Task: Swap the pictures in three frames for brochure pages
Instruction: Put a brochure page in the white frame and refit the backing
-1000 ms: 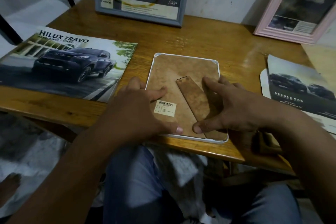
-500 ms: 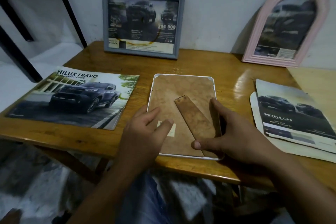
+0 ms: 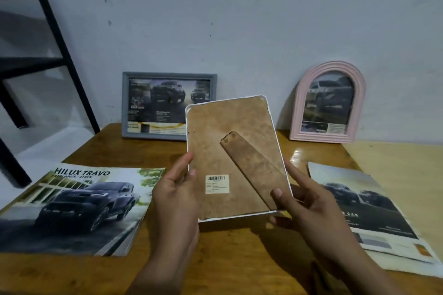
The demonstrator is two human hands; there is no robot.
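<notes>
Slip risk: held only at the lower side edges of the white frame [image 3: 236, 158], raised off the table [image 3: 239, 258]; a loosened pinch likely means a drop onto the wood.
Stand risk: right thumb resting on the lower end of the stand [image 3: 254, 170]; a hard press there could bend or tear the hinge.
Backing risk: backing looks seated, clips too small to tell; if not locked, page and glass could fall out when turned over.
Frame look: rounded white rim, mottled brown board back facing the camera, barcode sticker [image 3: 217, 183] lower left, stand lying diagonally.
Frame place: centre of the picture, tilted up, clear of the table.
Left hand [image 3: 177, 196]: gripping the frame's left edge, thumb on the back.
Right hand [image 3: 304, 206]: gripping the lower right corner.
Behind: grey frame [image 3: 167, 105] upper centre-left, pink arched frame [image 3: 327, 103] upper right, both against the wall, both showing car pages.
Sides: brochure [image 3: 79, 208] lower left; loose pages [image 3: 359, 211] lower right.
</notes>
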